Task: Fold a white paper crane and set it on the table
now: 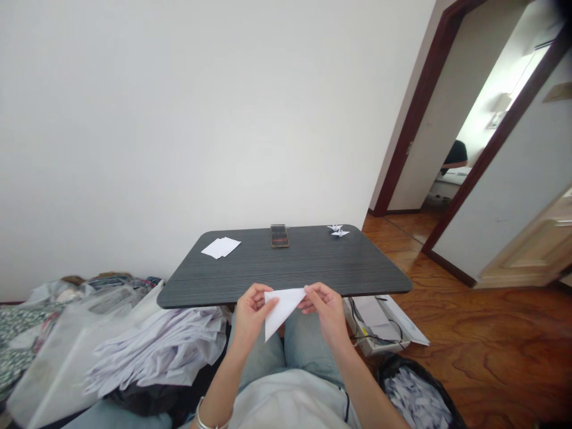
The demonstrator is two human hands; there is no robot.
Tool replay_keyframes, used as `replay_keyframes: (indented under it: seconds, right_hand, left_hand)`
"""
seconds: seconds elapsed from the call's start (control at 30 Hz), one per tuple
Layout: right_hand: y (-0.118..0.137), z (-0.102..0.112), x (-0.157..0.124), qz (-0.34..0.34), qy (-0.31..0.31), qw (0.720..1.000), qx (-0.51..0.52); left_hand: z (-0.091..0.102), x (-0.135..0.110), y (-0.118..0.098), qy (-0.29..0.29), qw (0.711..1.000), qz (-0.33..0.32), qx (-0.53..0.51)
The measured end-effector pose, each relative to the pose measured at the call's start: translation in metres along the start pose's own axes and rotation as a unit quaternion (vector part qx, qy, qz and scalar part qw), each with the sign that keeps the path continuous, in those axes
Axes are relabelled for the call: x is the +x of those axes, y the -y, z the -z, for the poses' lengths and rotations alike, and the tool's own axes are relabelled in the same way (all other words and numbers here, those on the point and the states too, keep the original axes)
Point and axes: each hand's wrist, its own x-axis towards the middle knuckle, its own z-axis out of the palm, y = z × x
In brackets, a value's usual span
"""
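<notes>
A white sheet folded into a triangle is held over my lap, just in front of the near edge of a dark wood-grain table. My left hand pinches its left corner. My right hand pinches its upper right corner. Both hands have their fingers closed on the paper. The triangle's long point hangs down towards my knees.
On the table lie a few white sheets at the back left, a small clear box at the back middle and folded paper cranes at the back right. A bin of crumpled paper stands on the floor to the right, with piled paper and bags on the left.
</notes>
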Motion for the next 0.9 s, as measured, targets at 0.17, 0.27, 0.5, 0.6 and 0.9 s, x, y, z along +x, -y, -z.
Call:
replay_keyframes:
  seconds: [0.17, 0.27, 0.5, 0.6, 0.9]
  right_hand:
    - [-0.0005, 0.0007, 0.0004, 0.007, -0.005, 1.000, -0.001]
    - [-0.0012, 0.0012, -0.0002, 0.010, -0.007, 1.000, -0.002]
    - [-0.0021, 0.0028, 0.0012, 0.004, -0.008, 1.000, 0.014]
    - [-0.0011, 0.0047, 0.0021, 0.001, -0.009, 1.000, 0.023]
    - [-0.0021, 0.0081, 0.0038, 0.011, 0.000, 1.000, 0.002]
  left_hand:
    - [0.0018, -0.0009, -0.0008, 0.003, 1.000, 0.005, 0.003]
    - [0.0012, -0.0010, -0.0014, 0.003, 1.000, 0.005, 0.005]
    - [0.0007, -0.0023, -0.0014, 0.005, 1.000, 0.010, 0.008]
    - [0.0012, -0.0022, -0.0022, 0.001, 1.000, 0.008, 0.012]
    - [0.0016, -0.0015, -0.0024, 0.001, 1.000, 0.009, 0.018]
